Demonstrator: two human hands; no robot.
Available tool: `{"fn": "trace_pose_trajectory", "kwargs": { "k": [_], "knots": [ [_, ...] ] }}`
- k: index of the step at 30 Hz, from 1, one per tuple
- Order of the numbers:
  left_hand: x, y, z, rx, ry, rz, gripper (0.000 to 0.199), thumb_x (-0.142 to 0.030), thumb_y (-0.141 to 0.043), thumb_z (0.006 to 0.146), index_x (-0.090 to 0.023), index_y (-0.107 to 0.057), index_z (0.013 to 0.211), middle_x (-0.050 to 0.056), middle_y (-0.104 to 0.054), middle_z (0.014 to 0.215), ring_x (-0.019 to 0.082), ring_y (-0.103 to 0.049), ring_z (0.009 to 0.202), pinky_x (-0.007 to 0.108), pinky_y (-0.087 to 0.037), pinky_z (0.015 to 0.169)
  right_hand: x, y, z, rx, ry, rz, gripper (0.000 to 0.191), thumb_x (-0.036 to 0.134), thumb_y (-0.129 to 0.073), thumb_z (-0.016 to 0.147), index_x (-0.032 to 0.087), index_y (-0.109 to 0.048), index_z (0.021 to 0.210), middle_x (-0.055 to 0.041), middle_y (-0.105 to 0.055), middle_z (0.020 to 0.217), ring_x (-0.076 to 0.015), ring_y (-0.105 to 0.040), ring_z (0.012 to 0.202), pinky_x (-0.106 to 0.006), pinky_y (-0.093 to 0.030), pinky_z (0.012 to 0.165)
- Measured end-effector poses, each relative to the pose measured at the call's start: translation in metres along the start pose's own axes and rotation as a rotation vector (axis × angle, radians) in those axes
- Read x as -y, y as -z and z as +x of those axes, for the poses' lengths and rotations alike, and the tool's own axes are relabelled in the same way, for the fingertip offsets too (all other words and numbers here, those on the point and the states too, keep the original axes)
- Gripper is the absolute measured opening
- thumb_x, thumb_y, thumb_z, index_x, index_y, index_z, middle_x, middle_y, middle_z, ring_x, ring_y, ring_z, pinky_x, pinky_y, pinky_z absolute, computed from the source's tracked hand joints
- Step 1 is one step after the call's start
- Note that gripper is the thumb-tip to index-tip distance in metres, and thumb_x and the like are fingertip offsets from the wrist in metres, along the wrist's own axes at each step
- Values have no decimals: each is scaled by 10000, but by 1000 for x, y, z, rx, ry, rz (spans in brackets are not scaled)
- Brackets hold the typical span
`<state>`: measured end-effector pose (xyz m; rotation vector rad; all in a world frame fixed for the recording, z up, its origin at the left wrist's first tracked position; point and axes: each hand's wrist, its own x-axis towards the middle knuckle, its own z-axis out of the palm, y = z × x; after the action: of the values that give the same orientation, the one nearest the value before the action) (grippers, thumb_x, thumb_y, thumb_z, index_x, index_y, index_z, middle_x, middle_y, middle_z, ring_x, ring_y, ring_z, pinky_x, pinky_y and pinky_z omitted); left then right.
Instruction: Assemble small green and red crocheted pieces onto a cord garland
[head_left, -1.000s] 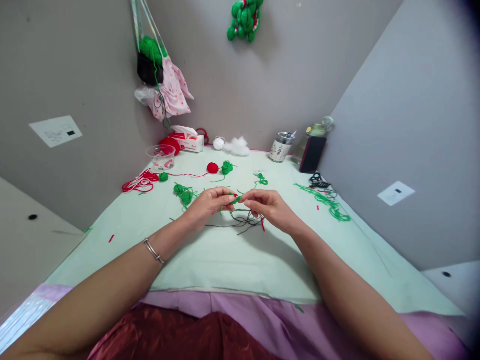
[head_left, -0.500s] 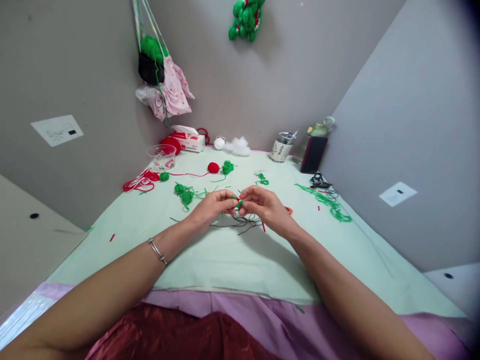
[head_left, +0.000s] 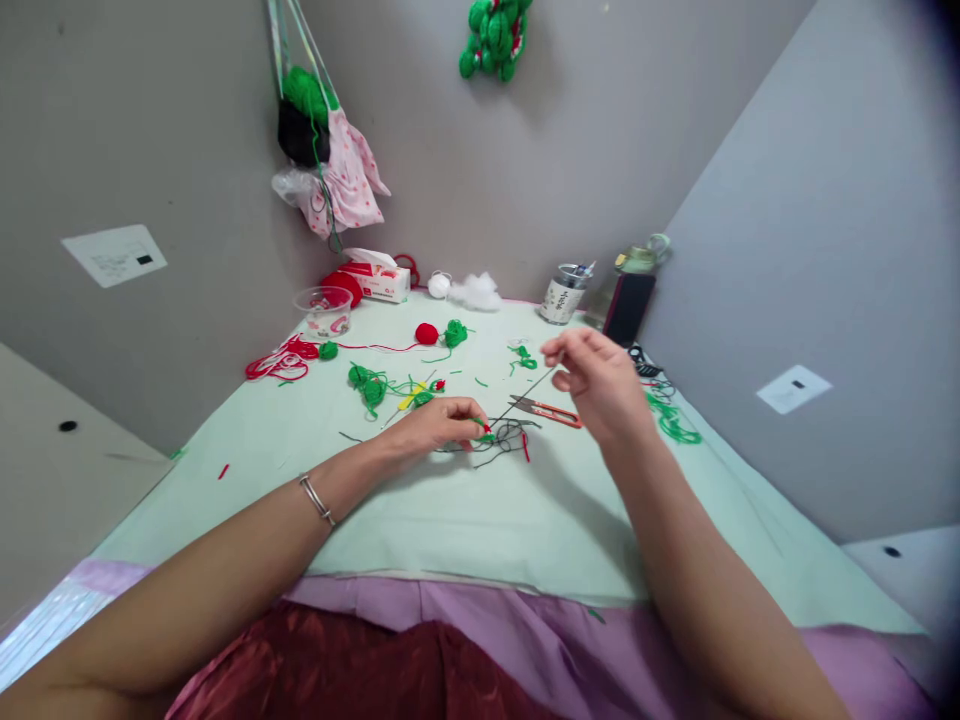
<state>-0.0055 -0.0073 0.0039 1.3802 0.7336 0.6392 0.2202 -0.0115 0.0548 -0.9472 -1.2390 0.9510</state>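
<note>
Near the table's middle, my left hand (head_left: 442,424) pinches a small green and red yarn piece (head_left: 486,431). A dark thread (head_left: 523,396) runs taut from that piece up to the right, where the closed fingertips of my right hand (head_left: 596,378) grip its other end. Loose dark thread (head_left: 508,438) lies curled just right of my left hand. Orange-handled snips (head_left: 551,411) rest on the cloth between the two hands. Behind my left hand are a yellow item (head_left: 412,396) and green yarn pieces (head_left: 369,388).
A clear tub (head_left: 326,315), a tissue box (head_left: 384,281) and red yarn (head_left: 289,360) stand or lie back left. White stuffing (head_left: 477,292), a pen can (head_left: 564,297) and a phone (head_left: 630,308) are along the back. Green strands (head_left: 675,420) lie right.
My right hand has moved away from my left, up and to the right, drawing the dark thread out. The snips and the yellow item now show. My left hand has shifted slightly down.
</note>
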Motion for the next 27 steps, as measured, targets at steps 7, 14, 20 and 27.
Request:
{"fn": "trace_pose_trajectory", "kwargs": {
  "k": [7,14,20,27],
  "knots": [
    [-13,9,-6,6,-18,-279,117,-205,-651,755,-141,-552,758,93,-682,990,92,-607,674,226,-451,589,23,108,37,-448,-50,136,420,156,-686,800,228,-342,570,93,-203,502,-69,-179,423,-251,-174,412],
    [-11,3,-6,-3,-3,-187,189,-294,-681,781,-138,-583,819,41,-678,818,62,-530,550,216,-424,533,1,47,22,-202,-129,57,150,201,-745,724,187,-604,774,26,-529,635,-45,-296,443,-244,-205,423],
    [-10,2,-3,-125,-58,-62,234,-346,-702,774,-148,-606,854,4,-655,711,78,-535,558,229,-434,577,-23,-35,-20,453,-280,-181,289,462,-682,823,184,-632,885,-8,-650,695,-116,-567,507,-243,-390,473],
    [-10,5,-2,-140,-20,-89,197,-306,-696,741,-147,-590,789,-12,-604,643,73,-502,508,226,-409,522,-15,24,15,64,-144,-114,209,361,-717,735,189,-618,802,78,-368,509,-68,-287,441,-224,-203,442]
  ]
}}
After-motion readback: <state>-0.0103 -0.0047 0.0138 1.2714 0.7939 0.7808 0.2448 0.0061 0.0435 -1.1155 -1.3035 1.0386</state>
